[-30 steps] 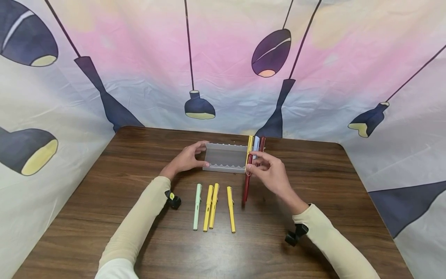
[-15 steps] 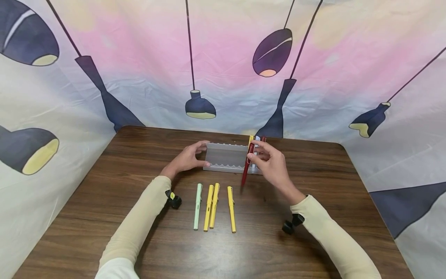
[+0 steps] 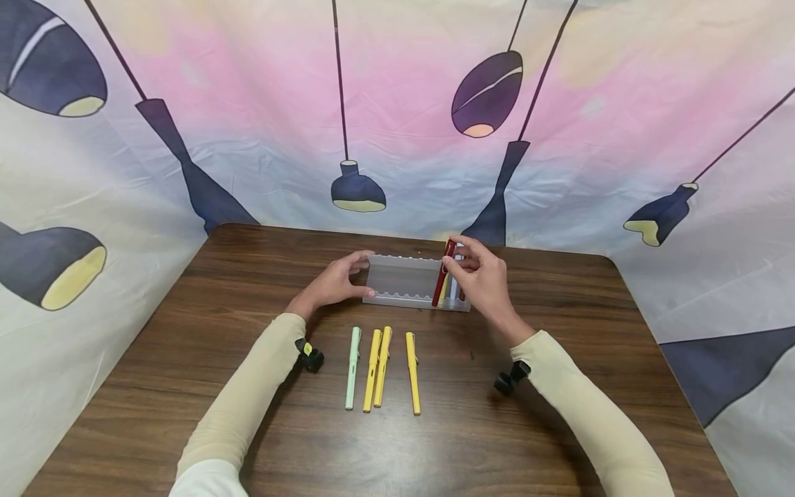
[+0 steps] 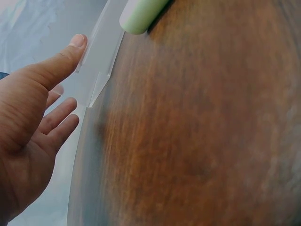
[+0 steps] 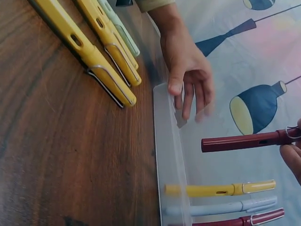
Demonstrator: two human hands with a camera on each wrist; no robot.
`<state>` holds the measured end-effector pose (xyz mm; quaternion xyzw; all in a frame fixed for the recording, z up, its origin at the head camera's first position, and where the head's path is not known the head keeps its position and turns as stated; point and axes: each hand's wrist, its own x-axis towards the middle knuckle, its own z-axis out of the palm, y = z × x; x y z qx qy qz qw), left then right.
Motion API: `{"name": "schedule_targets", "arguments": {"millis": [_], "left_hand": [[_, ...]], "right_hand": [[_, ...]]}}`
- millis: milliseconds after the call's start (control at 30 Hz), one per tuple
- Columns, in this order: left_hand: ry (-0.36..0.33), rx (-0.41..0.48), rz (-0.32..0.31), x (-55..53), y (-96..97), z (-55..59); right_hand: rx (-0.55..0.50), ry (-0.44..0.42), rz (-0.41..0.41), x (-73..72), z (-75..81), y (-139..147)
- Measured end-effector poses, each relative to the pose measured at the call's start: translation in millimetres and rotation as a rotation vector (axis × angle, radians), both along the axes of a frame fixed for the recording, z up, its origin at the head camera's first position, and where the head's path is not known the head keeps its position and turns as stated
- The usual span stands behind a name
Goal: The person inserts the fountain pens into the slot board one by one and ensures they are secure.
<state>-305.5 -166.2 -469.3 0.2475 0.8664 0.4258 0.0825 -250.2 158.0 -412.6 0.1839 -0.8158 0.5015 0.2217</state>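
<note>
Clear rack (image 3: 400, 301) between my hands: my left hand (image 3: 332, 281) grips one end, my right hand (image 3: 487, 277) pinches a red pen (image 5: 240, 142).

The dark wood-grain desk (image 3: 466, 431) is carrying a clear notched rack (image 3: 404, 301). Before it, a green pen (image 3: 352, 369) and three yellow pens (image 3: 413, 373) are lying, two perhaps touching.

dark brown wood-grain table (image 3: 497, 449), far corners rounded, patch of glare near front; pale backdrop cloth (image 3: 410, 69) behind and at both sides, creased, pink, cream and blue areas; printed on it: small navy lamp (image 3: 358, 188) with yellow opening, near centre; purple oval lamp (image 3: 491, 103) to its right, higher up; tilted navy lamp (image 3: 661, 210) far right; large upper lamp (image 3: 68, 69) above large lower lamp (image 3: 37, 269) at left edge, both yellow inside; thin dark cords (image 3: 339, 76) above several lamps
</note>
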Motion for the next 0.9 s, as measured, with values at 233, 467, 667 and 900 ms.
{"name": "schedule_targets", "arguments": {"millis": [233, 467, 667, 900], "left_hand": [[-0.005, 0.001, 0.003, -0.6, -0.2, -0.9], [-0.004, -0.003, 0.011, -0.8, 0.3, -1.2], [-0.015, -0.006, 0.021, 0.2, 2.2, 0.7], [-0.015, -0.005, 0.02, -0.5, 3.7, 0.5]], "right_hand": [[0.01, 0.011, 0.0, -12.1, -2.4, -1.3], [0.027, 0.013, -0.003, -20.6, -6.8, -3.1], [0.036, 0.007, -0.012, -25.7, -13.5, -4.4], [0.042, -0.001, -0.014, -29.9, -21.2, -3.2]]}}
